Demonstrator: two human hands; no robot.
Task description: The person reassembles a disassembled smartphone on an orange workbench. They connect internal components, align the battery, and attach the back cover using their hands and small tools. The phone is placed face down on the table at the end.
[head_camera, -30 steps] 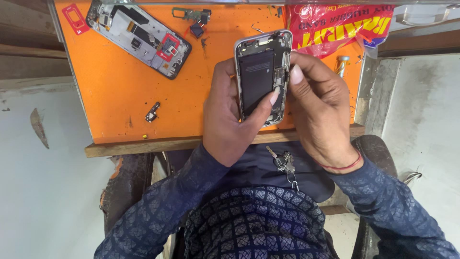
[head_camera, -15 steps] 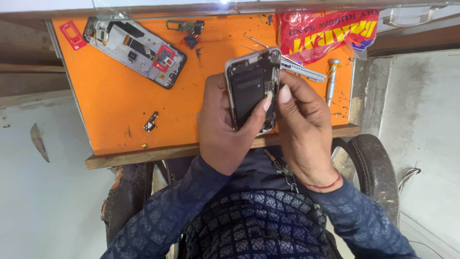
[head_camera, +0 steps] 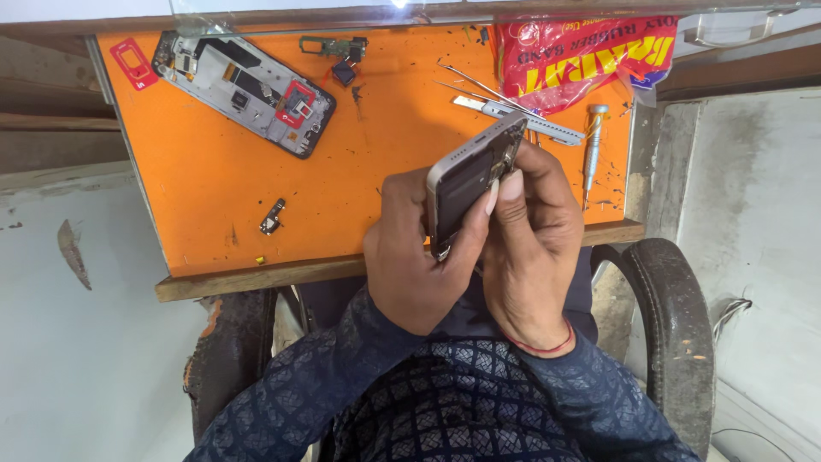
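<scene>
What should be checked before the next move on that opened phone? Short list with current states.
1. Both hands on the opened phone: ok. The left hand grips from the left, the right hand from the right.
2. Phone clear of the orange mat: ok, it is held tilted above the mat.
3. Tweezers and screwdriver within reach: ok, both lie on the mat beyond the phone.
4. Loose small part away from the mat's edge: ok.
5. Second phone frame out of the way: ok, at the far left of the mat.
6. Parts inside the held phone seated: cannot tell.
</scene>
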